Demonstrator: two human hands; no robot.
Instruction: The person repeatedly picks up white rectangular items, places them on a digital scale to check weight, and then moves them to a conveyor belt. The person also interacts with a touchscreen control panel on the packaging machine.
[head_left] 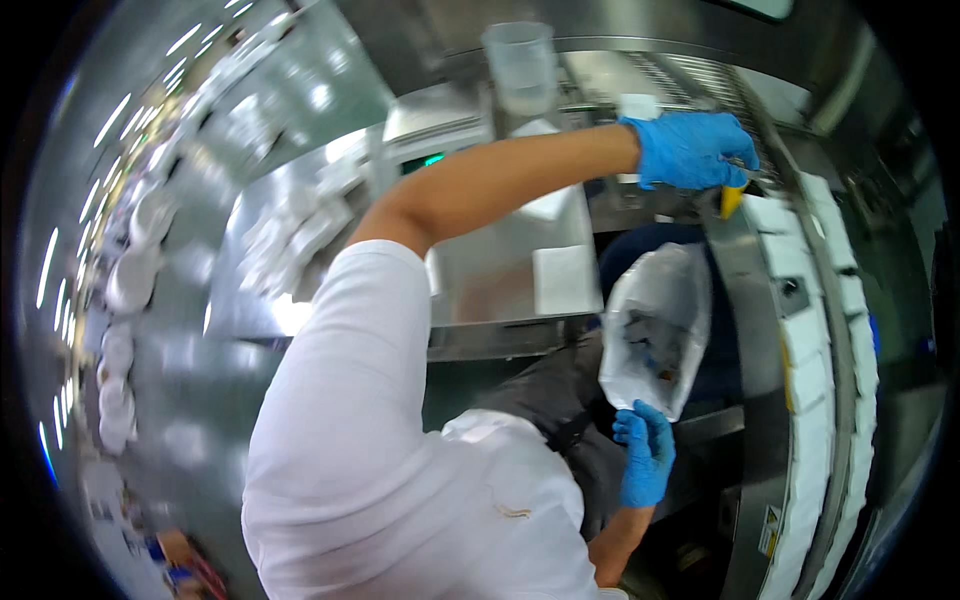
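Both of my hands wear blue gloves. My left hand (pixel 692 150) reaches across to the upper right, by the edge of the line of white packets. Its fingers are closed on a small yellow piece (pixel 733 202) that points downward; its kind cannot be made out. Lower down, my right hand (pixel 647 455) pinches the near rim of a whitish plastic bag (pixel 628 362). The bag's mouth gapes upward, with dark bits and a little orange inside. Dark blue material lies around the bag's far and right sides.
A steel scale (pixel 480 255) with a green display stands left of the bag. White sheets (pixel 565 280) lie on it. Beyond is a clear plastic jug (pixel 521 70). White packets (pixel 805 370) line a railed conveyor at right. Crumpled white bags (pixel 300 230) lie farther left.
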